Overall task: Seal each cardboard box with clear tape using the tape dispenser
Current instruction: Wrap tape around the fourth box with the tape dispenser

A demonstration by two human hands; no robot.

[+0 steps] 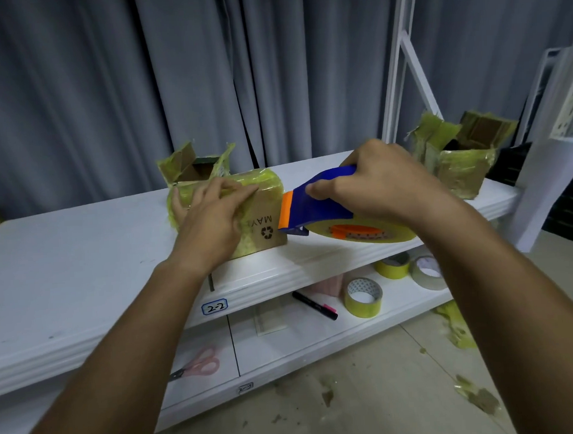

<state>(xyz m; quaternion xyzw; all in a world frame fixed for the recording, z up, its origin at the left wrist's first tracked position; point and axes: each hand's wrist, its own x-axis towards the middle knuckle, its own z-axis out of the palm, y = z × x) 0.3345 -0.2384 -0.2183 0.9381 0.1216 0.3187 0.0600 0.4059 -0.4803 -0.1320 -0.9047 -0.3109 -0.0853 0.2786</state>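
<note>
Taping station, mid-box.

Down low on the lower shelf (399, 307) there's scissors (200, 364), a marker (314, 305) and spare tape rolls (363, 297). Up top, the left hand (212, 217) lies flat with straight fingers pressing on the closed cardboard box (262, 218), while the right hand (383, 185) is wrapped around the blue tape dispenser (317, 205), its orange edge right at the box's side. Further back sit two open boxes (189, 167), well apart.

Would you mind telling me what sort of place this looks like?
Probably a packing or storage room: white metal shelving with numbered labels, tape-wrapped cardboard boxes on it, and spare tape rolls on the lower shelf.
</note>
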